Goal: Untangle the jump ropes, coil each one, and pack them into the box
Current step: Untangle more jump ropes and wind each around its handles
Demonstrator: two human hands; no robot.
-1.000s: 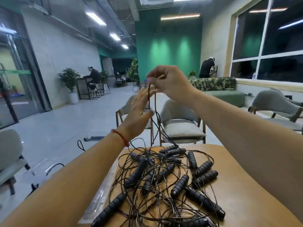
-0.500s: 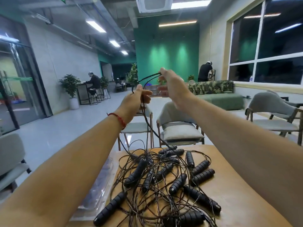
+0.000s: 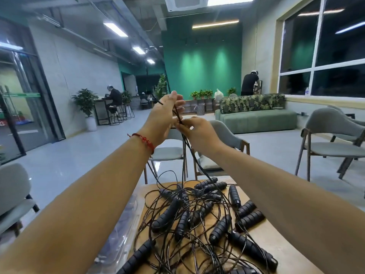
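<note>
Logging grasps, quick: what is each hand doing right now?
Left hand: jump rope cord crosses it, grip cannot be told.
Right hand: pinching the same cord.

Back wall: green painted wall (image 3: 201, 62), lit by spotlights.
Floor: glossy pale grey floor (image 3: 79, 155).
Seating: green sofa (image 3: 256, 119); grey padded chairs (image 3: 331, 135).
Windows: large dark windows (image 3: 324, 48), right.
Light: ceiling strip lights (image 3: 115, 29).

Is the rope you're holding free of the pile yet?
No: the cord in the left hand and right hand runs down into the tangled pile.
</note>
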